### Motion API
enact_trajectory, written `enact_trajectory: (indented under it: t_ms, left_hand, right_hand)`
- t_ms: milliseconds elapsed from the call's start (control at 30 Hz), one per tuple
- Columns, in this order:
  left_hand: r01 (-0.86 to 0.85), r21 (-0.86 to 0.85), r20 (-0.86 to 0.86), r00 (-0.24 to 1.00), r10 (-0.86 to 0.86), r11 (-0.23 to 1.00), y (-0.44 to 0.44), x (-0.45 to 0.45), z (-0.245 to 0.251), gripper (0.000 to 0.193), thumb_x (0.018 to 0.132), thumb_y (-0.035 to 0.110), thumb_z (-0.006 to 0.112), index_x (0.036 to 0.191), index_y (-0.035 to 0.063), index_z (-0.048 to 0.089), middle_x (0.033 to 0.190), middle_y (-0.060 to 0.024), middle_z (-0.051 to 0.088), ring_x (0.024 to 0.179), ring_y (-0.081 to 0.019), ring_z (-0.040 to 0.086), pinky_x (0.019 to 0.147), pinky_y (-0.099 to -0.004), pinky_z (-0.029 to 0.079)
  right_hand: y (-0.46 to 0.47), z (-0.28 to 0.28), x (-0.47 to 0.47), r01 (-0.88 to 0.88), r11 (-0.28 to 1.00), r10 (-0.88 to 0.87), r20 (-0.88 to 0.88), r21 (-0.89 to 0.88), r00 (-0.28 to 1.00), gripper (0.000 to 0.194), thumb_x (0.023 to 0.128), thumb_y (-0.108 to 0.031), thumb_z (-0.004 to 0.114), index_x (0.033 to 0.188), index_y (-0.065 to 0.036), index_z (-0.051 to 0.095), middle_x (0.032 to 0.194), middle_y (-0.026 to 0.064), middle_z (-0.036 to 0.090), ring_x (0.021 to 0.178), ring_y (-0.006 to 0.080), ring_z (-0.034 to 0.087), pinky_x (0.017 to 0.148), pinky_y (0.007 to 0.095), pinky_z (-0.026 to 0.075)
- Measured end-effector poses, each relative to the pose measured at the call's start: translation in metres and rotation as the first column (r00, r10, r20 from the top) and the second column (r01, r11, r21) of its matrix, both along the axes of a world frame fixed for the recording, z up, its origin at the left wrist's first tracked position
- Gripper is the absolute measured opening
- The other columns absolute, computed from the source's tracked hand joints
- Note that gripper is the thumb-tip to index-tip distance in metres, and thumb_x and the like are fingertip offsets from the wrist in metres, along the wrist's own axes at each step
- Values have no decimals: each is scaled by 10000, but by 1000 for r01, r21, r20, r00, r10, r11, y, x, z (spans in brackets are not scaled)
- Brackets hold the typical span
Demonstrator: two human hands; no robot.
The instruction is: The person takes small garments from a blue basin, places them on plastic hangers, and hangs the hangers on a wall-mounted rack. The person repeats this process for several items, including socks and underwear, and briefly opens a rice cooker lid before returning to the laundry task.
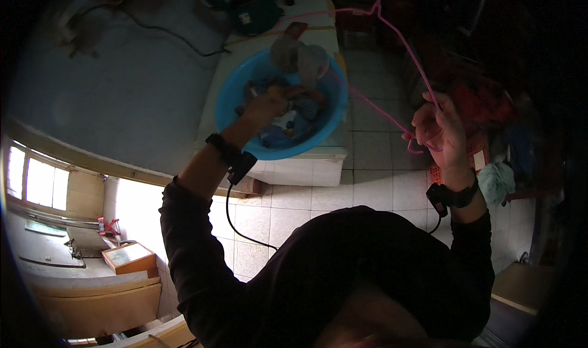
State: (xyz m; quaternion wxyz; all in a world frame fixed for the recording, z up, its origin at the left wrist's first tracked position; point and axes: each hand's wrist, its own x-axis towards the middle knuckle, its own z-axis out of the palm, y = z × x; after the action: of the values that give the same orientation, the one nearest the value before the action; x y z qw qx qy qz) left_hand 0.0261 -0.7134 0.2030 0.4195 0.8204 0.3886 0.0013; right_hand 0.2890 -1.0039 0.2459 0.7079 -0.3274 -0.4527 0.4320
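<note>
My right hand (438, 129) grips a pink wire clothes hanger (409, 49), with one sloping arm and a lower bar meeting at the fingers. The hanger spans up and left over a round blue plastic basin (226, 129). My left hand (266, 109) reaches down into the basin, over a heap of mixed small clothes (301, 118). Its fingers are dim against the cloth, so whether they pinch a piece is unclear. Two pale rounded cloth pieces (313, 61) lie at the basin's far side, close to the hanger's bar.
The basin rests on a white chest-like box (298, 171). Behind it stands a dark green container (255, 15). A dark cable (174, 38) runs along the wall at left. At right are a red crate (477, 143) and pale green cloth (496, 182). A wooden-edged box (129, 257) sits lower left.
</note>
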Motion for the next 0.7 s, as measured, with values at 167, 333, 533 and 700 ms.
enact_trajectory:
  t_ms: [167, 333, 533, 700]
  left_hand:
    - [297, 290, -114, 954, -276, 910, 12, 21, 11, 360, 819, 146, 507, 1175, 107, 475, 968, -144, 548, 842, -250, 570, 762, -354, 459]
    - [455, 453, -251, 890, -380, 766, 9, 45, -4, 505, 799, 98, 495, 1276, 242, 416, 1219, -100, 478, 1037, -299, 510, 906, -392, 394]
    - [498, 569, -554, 820, -142, 654, 0, 36, 30, 458, 794, 201, 537, 1240, 261, 452, 1229, -74, 487, 1105, -270, 479, 944, -439, 338]
    - [588, 775, -592, 803, -58, 232, 11, -12, 49, 327, 796, 246, 552, 1099, 125, 526, 1071, -104, 547, 993, -261, 517, 839, -371, 415]
  right_hand:
    - [-3, 4, 4, 18, 1000, -18, -14, -7, 1000, 322, 919, -261, 401, 1187, -82, 408, 841, 121, 567, 591, 126, 535, 690, 400, 512]
    - [-6, 0, 8, 37, 999, -38, -5, -18, 999, 317, 916, -259, 397, 1179, -81, 405, 838, 119, 562, 587, 126, 526, 693, 402, 507]
    - [-9, -4, 9, 59, 997, -60, -19, -49, 998, 322, 911, -260, 405, 1175, -77, 403, 842, 114, 567, 581, 128, 528, 681, 401, 512]
    - [-8, -1, 7, 65, 997, -67, -36, -52, 997, 328, 910, -252, 409, 1186, -74, 401, 843, 107, 571, 582, 128, 531, 680, 397, 513]
